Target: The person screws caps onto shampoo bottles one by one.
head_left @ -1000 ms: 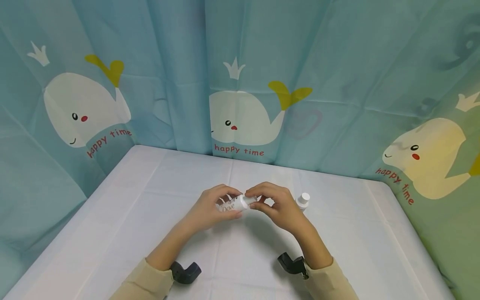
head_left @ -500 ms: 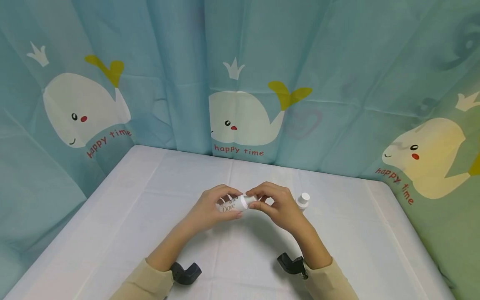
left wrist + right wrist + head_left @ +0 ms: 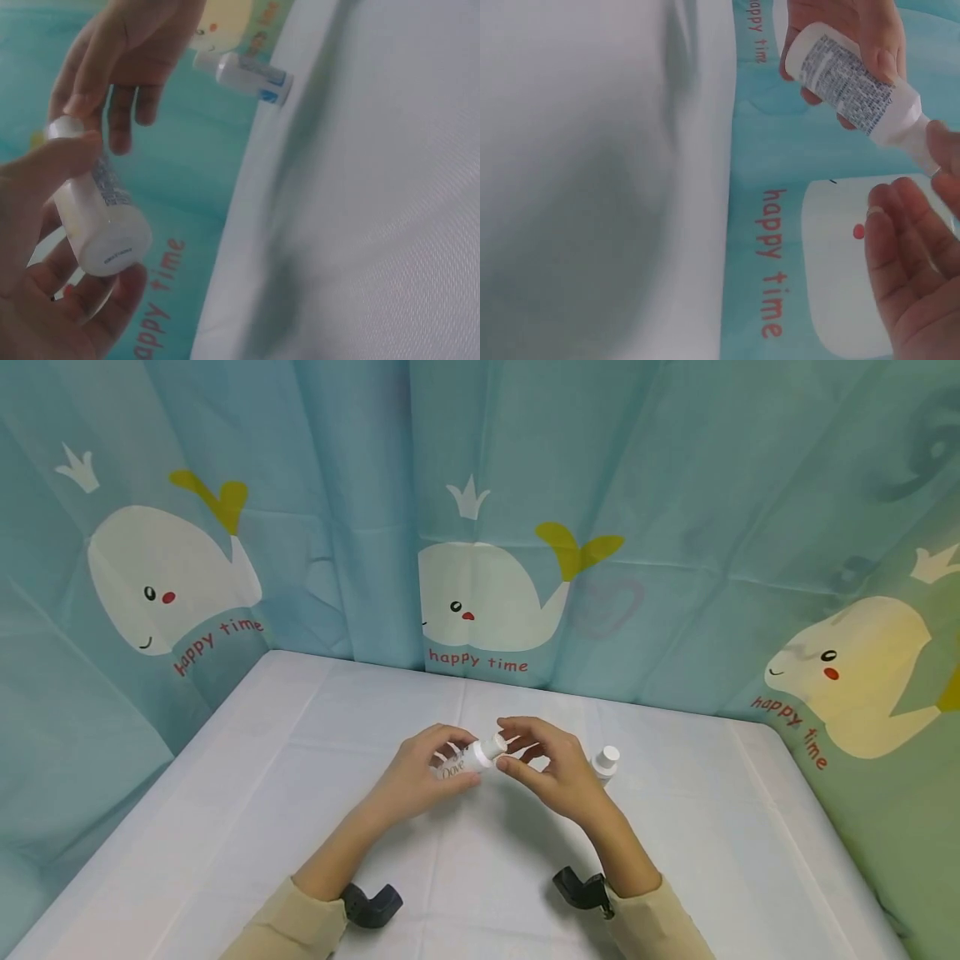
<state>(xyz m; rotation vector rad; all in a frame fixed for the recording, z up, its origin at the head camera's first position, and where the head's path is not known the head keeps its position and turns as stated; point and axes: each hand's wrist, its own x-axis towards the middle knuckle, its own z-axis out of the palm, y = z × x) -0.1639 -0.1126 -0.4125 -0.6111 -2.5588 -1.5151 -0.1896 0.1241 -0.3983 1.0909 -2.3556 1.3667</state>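
My left hand (image 3: 420, 777) grips a small white Dove bottle (image 3: 459, 765) round its body, holding it tilted above the table with its cap (image 3: 494, 746) up to the right. Small print covers the bottle's back (image 3: 847, 82) in the right wrist view, and its round base (image 3: 116, 244) faces the left wrist camera. My right hand (image 3: 551, 768) is spread loosely beside the cap, thumb and forefinger parted on either side of it. A second white bottle (image 3: 604, 762) stands upright behind my right hand, its lower part hidden there in the head view.
A white cloth covers the table (image 3: 360, 710). A blue-green curtain (image 3: 360, 527) with printed whales hangs along the far and side edges. Black wrist mounts (image 3: 371, 906) stick out from both sleeves, over the table's near part.
My right fingers have let go of the cap and spread apart. The bottle's cap end has tipped up a little in my left hand. The second bottle has not moved.
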